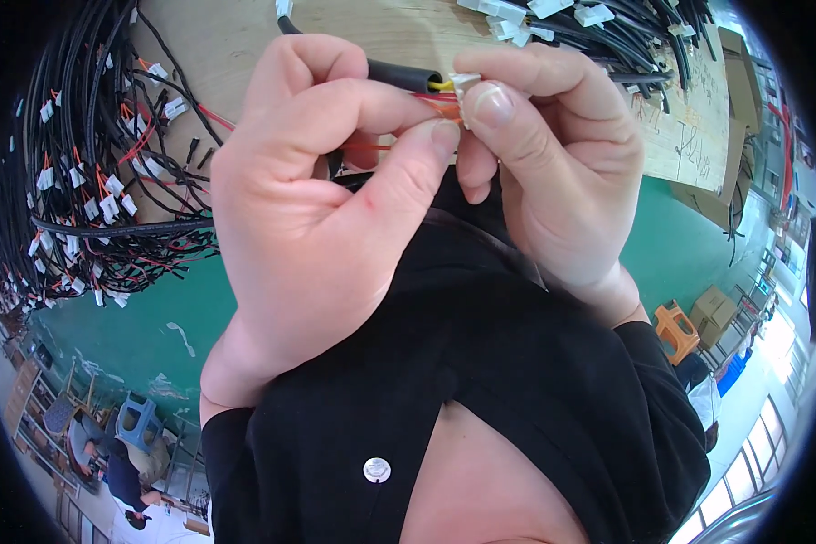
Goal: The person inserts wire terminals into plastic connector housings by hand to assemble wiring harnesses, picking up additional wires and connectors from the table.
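Close together over the table's near edge, both hands work on one cable end. Between the thumb and fingers of my right hand (562, 154) is a small white connector (465, 83). My left hand (317, 199) is closed, its thumb and forefinger pinching thin orange wires (446, 111) that run up to the connector. A black cable sleeve (399, 76) passes behind my left fingers, and a yellow wire (441, 86) comes out of its open end towards the connector. The fingertips hide where the wires meet the connector.
A large heap of black cables with white connectors (109, 207) hangs over the table's left side. More black cables with white plugs (594, 14) lie at the back right of the wooden table (218, 36). An orange stool (676, 332) and cardboard box (713, 311) stand on the floor.
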The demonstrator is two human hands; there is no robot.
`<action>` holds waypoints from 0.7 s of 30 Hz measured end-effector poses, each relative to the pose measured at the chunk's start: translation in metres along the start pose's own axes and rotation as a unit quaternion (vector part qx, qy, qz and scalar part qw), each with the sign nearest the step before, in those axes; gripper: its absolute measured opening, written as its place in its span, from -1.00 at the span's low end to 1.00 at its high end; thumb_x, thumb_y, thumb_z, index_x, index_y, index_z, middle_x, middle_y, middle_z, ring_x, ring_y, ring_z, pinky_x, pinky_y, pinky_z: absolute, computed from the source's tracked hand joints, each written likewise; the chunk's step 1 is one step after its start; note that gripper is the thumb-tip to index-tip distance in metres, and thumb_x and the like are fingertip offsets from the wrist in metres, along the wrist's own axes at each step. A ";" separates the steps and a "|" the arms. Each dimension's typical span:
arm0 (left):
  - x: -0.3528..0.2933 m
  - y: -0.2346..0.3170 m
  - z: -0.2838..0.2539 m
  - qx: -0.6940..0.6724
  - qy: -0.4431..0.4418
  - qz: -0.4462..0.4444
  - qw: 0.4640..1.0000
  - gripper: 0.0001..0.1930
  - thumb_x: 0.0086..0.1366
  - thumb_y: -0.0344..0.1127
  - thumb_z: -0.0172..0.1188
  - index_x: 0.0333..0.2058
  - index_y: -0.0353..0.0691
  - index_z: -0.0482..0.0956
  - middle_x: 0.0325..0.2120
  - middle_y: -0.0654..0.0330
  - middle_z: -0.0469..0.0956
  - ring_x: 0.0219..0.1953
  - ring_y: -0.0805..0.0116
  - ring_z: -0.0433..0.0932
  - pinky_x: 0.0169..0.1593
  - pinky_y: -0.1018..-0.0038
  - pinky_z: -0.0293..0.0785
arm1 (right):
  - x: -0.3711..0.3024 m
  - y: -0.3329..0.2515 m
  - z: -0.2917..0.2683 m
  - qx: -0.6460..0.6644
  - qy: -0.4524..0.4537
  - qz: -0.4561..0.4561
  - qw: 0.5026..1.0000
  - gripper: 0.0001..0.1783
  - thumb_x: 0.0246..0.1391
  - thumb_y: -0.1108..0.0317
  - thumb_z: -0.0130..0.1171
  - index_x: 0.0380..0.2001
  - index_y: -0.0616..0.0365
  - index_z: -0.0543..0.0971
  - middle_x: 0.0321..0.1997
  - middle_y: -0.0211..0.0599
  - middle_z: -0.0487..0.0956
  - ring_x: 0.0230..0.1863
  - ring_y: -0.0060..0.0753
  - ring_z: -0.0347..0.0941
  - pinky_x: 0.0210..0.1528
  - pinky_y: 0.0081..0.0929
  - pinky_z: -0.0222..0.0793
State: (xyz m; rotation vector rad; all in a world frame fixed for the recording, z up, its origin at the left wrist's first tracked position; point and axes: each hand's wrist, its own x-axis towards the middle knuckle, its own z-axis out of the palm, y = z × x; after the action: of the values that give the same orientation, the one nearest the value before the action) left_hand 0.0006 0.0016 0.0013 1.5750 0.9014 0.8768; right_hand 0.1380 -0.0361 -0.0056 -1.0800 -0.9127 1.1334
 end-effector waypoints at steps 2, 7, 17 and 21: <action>0.000 0.000 0.001 -0.028 -0.003 -0.019 0.999 -0.96 -0.01 -0.58 0.10 -0.50 -0.38 0.47 -0.36 0.25 0.28 -0.30 0.56 0.26 -0.22 0.70 0.15 | -0.001 0.005 0.000 0.017 -0.005 -0.020 1.000 -0.85 -0.02 0.53 0.00 -0.33 0.33 0.43 -0.55 -0.33 0.43 -0.69 -0.67 0.28 -0.68 -0.78 0.18; 0.002 -0.004 0.001 -0.024 -0.017 -0.015 0.999 -0.96 0.00 -0.58 0.10 -0.50 -0.39 0.46 -0.36 0.25 0.28 -0.28 0.55 0.26 -0.20 0.70 0.15 | -0.005 0.013 0.005 0.012 0.033 -0.044 0.998 -0.85 -0.02 0.53 -0.01 -0.32 0.33 0.42 -0.54 -0.32 0.43 -0.67 -0.68 0.28 -0.67 -0.78 0.19; -0.002 -0.011 0.004 -0.049 0.024 -0.043 0.998 -0.93 0.04 -0.55 0.10 -0.45 -0.39 0.47 -0.39 0.27 0.27 -0.35 0.58 0.25 -0.26 0.72 0.17 | 0.004 0.006 -0.009 0.080 0.004 0.121 0.989 -0.84 -0.01 0.47 0.00 -0.32 0.30 0.41 -0.58 -0.37 0.43 -0.61 -0.66 0.31 -0.59 -0.76 0.22; -0.003 -0.011 0.003 -0.050 0.020 -0.040 0.998 -0.94 0.04 -0.55 0.09 -0.45 -0.38 0.47 -0.41 0.28 0.26 -0.36 0.59 0.24 -0.28 0.72 0.18 | 0.002 0.001 -0.003 0.085 0.018 0.150 0.985 -0.84 -0.01 0.47 0.00 -0.32 0.30 0.40 -0.58 -0.36 0.42 -0.60 -0.65 0.32 -0.58 -0.75 0.24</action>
State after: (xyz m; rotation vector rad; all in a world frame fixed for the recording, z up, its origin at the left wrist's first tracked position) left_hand 0.0006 -0.0002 -0.0106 1.4301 0.9275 0.8862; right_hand 0.1409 -0.0351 -0.0077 -1.1168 -0.6246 1.4088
